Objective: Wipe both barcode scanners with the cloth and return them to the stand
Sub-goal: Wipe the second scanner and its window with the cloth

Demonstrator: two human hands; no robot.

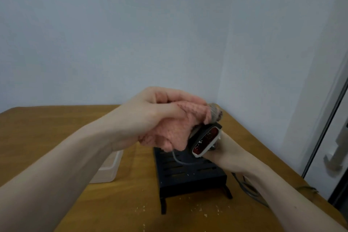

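Observation:
My left hand [156,117] grips a pink knitted cloth [175,130] and presses it against the top of a barcode scanner [205,140], whose dark red window faces me. My right hand [226,150] holds the scanner from below, mostly hidden behind it. Both hands hover above a black slotted stand [188,177] on the wooden table [116,203]. The scanner's grey cable [180,161] loops down over the stand. A second scanner is not visible.
A translucent plastic box [109,169] sits left of the stand, partly behind my left forearm. More grey cable [248,190] lies on the table at the right. Crumbs are scattered in front of the stand. Walls meet in a corner behind the table.

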